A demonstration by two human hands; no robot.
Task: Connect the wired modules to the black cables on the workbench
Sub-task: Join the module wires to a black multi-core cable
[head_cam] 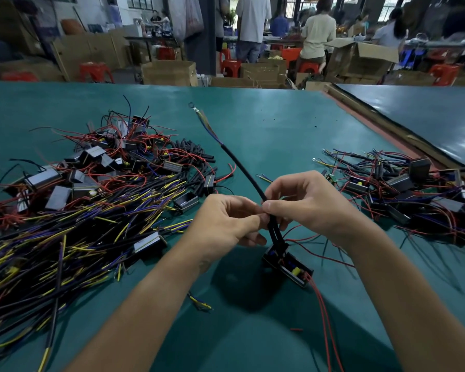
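While the left hand (pixel 226 221) and right hand (pixel 306 202) both pinch the black cable (pixel 242 167) just above the small module (pixel 287 264), low over the workbench (pixel 279 130), the cable looks light and limp, best held close to the joint.

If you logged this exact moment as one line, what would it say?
step: joining black cable to module | left hand: pinches cable | right hand: pinches cable | module: below hands, at cable's near end
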